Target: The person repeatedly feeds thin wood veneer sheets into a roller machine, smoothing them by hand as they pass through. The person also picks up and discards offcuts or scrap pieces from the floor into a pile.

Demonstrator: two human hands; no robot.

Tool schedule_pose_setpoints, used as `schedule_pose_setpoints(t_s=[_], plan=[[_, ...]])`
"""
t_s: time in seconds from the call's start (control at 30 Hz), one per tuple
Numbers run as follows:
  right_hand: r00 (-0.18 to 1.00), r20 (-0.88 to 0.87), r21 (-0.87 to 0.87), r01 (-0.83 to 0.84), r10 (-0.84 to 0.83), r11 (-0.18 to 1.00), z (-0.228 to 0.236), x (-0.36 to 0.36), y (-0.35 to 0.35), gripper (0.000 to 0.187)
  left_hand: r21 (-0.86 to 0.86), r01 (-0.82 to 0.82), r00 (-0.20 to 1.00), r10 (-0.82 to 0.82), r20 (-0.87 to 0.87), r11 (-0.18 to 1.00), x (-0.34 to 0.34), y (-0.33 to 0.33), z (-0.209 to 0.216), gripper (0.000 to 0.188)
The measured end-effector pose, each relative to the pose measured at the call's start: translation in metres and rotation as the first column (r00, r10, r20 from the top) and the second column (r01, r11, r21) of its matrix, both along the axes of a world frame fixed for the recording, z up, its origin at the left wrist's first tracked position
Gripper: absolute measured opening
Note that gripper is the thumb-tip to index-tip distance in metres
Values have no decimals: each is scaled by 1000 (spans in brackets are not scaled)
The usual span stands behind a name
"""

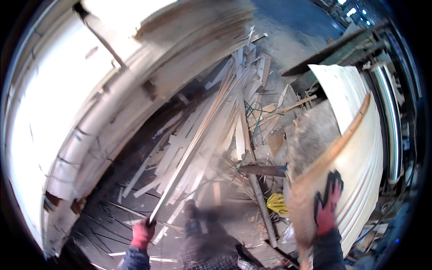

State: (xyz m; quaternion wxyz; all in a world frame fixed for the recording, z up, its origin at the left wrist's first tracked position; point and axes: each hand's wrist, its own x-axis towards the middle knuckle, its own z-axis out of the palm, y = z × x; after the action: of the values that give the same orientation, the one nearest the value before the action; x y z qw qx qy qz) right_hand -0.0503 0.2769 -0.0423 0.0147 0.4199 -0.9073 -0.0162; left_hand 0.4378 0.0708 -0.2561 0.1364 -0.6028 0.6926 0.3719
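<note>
Near the lower left, my left hand (143,233), in a red work glove, is closed round the near end of some long, thin wood strips (191,146). These strips slant up and away over a heap of scrap. At the right, my right hand (328,204), in a red glove with dark fingers, lies on a pale, curved wood veneer sheet (353,157). Its thumb stands apart from the fingers, and nothing shows in its grasp. A brown, rough edge runs along the sheet's left side.
Loose veneer scraps (180,164) cover the floor ahead. To the left rises a large stack of sheets (148,90). A shiny metal roller (390,121) stands beyond the curved sheet. Between my hands lie a metal bar (263,170) and a yellow bag (277,203).
</note>
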Motion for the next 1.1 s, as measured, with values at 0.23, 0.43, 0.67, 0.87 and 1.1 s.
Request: schedule_pose_setpoints(t_s=[0.23, 0.43, 0.67, 0.87, 1.1], plan=[[997, -7, 71, -71, 72, 995, 57, 9, -19, 77, 262, 61, 954, 20, -298, 963, 43, 65, 246, 25], [790, 269, -619, -297, 551, 727, 128, 104, -13, 83, -25, 113, 860, -110, -499, 993, 47, 61, 293, 23], [957, 227, -559, -25, 182, 829, 132, 97, 133, 79, 120, 396, 786, -268, -558, 910, -135, 62, 362, 50], [911, 53, -314, 404, -409, 859, 113, 28, 254, 80, 335, 456, 641, -43, -767, 824, -326, 122, 358, 24], [843, 191, -134, 531, -504, 837, 65, -18, 274, 77, 470, 619, 645, -65, -762, 629, -477, 171, 298, 28]])
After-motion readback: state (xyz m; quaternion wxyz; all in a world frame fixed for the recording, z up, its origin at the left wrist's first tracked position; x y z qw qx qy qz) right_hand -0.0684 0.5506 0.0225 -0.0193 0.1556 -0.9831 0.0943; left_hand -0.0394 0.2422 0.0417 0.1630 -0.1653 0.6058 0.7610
